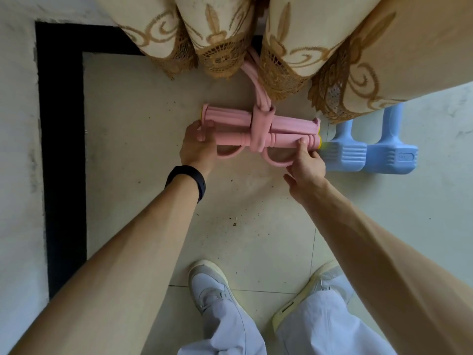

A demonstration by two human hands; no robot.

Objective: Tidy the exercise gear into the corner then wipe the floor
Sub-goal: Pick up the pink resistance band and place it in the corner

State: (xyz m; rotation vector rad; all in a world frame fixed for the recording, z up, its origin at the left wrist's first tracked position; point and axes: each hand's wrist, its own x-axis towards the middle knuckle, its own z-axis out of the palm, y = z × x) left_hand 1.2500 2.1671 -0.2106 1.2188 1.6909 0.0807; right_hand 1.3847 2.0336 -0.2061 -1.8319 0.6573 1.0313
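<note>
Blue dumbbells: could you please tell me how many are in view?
2. One blue dumbbell lies right beside the pink pedal puller; the other lies beside it, further right. The curtain covers their far ends and may hide more.

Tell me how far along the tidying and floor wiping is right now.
Done: two blue dumbbells already stand by the curtain. In hand: the left hand and right hand are setting the pink pedal puller down beside them. Left: wiping; crumbs lie on the floor tiles, and no cloth is visible.
</note>
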